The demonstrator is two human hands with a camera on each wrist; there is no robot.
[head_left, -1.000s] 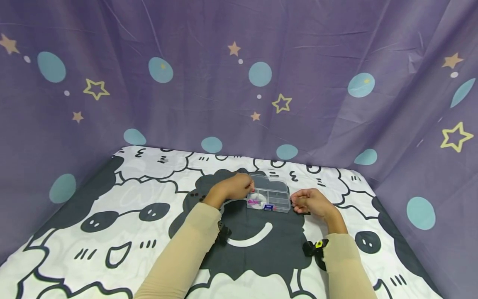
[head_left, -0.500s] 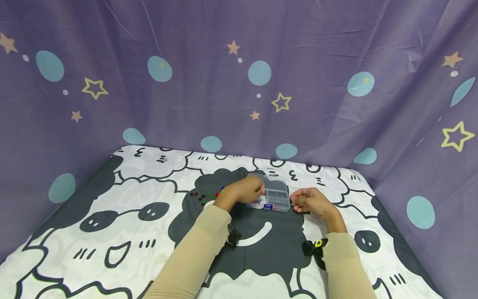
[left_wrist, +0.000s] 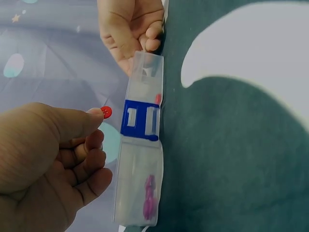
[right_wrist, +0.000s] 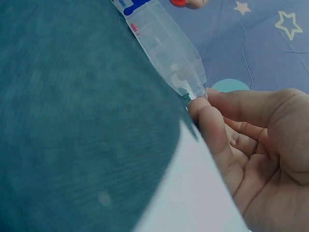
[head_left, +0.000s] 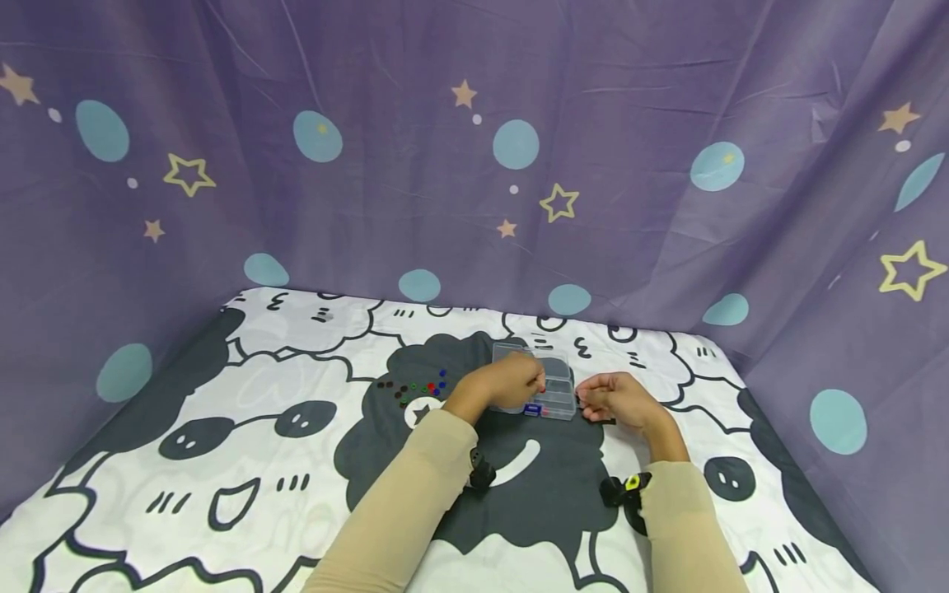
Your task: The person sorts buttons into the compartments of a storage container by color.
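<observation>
My left hand [head_left: 511,379] hovers over a clear plastic compartment box [head_left: 561,405]. Between thumb and forefinger it pinches a small red button [left_wrist: 106,112], whose holes show in the left wrist view. Thumb and fingers of my right hand [head_left: 619,401] pinch the box's right end. The box stands open, with its clear lid tipped back behind it. A blue latch [left_wrist: 140,120] sits on its front. Through the front wall, a magenta item [left_wrist: 149,198] shows at left and something small and red [left_wrist: 158,99] at right. My left hand hides the box's left compartments in the head view.
Loose buttons [head_left: 431,386] in red, blue, green and dark colours lie on the cloth left of the box. A printed sheep cloth [head_left: 245,511] covers the surface. A purple curtain [head_left: 415,206] closes off the back and sides.
My left hand has moved to the right, from the box's left edge to over its middle, uncovering the loose buttons. The right hand stays at the box's right end.
</observation>
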